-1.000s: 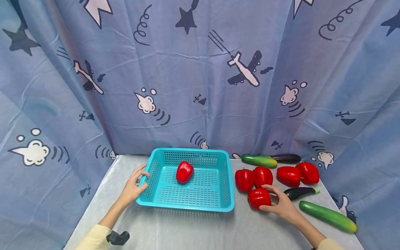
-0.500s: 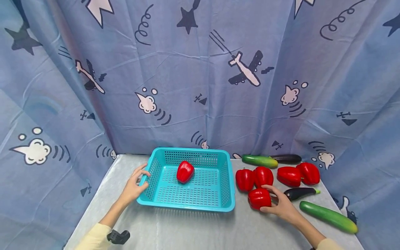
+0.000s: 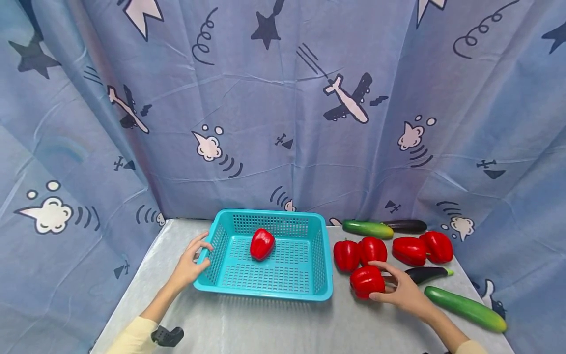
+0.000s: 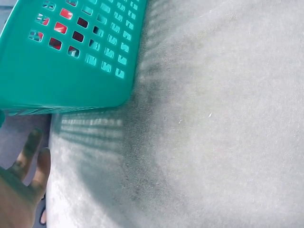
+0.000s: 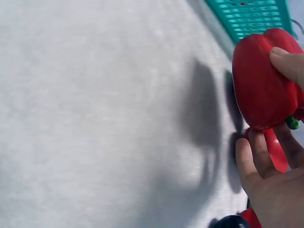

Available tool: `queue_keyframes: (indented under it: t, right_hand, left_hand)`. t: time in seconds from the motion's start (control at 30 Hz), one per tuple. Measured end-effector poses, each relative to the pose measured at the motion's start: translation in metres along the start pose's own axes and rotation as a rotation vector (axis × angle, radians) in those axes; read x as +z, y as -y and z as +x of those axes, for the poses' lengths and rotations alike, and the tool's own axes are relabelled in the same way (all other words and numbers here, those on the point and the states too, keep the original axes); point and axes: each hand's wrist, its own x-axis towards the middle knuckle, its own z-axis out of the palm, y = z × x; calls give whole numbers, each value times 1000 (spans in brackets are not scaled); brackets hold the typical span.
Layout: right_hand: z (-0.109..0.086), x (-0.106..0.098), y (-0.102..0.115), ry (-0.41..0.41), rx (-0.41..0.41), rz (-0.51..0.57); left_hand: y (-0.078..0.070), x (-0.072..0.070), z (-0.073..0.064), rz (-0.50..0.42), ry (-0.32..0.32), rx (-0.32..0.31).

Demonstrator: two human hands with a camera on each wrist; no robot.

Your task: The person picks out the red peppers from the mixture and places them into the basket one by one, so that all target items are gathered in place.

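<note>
Within the pinching right hand (image 3: 403,291), a red pepper (image 3: 367,281), left hand (image 3: 189,264) spread at the basket (image 3: 265,294)

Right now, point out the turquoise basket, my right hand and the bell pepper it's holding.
Turquoise basket (image 3: 265,294), head view, front rim.
Right hand (image 3: 404,293), head view, back of hand.
Red bell pepper (image 5: 261,84), right wrist view, side.

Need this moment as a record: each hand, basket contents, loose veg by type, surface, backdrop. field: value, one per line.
left hand: at the left rim of the teal basket; contact unclear
right hand: holds a red bell pepper between thumb and fingers, right of the basket
basket contents: one pepper
loose peppers: four, all red
eggplants: two; one at the back, one partly behind the right hand
cucumber-like vegetables: two, green with yellowish ends
surface: pale grey tabletop
backdrop: blue curtain, planes and stars printed
</note>
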Motion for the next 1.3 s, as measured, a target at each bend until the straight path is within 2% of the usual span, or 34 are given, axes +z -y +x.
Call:
queue_keyframes:
  t: [0.23, 0.33, 0.57, 0.7, 0.83, 1.03, 1.17, 1.3]
  right_hand:
    - [4, -11, 19, -42, -43, -19]
    - [8, -16, 26, -63, -59, -35]
    - [16, -24, 37, -90, -60, -75]
    - [19, -24, 40, -92, -47, -50]
    - [22, -20, 44, -98, -52, 9]
    - [29, -12, 45, -101, -134, 146]
    - [33, -7, 44, -109, -107, 255]
    - [40, -3, 48, -112, -58, 344]
  left_hand:
    - [1, 1, -1, -15, -11, 15]
    - [-4, 2, -1, -22, -22, 25]
    - [-39, -1, -6, -12, -20, 42]
    - [-46, -3, -6, 5, -8, 43]
    - [-35, 0, -5, -4, -20, 32]
    - [-5, 2, -1, 1, -14, 25]
    - [1, 2, 0, -27, -4, 24]
    - [0, 1, 0, -44, -3, 18]
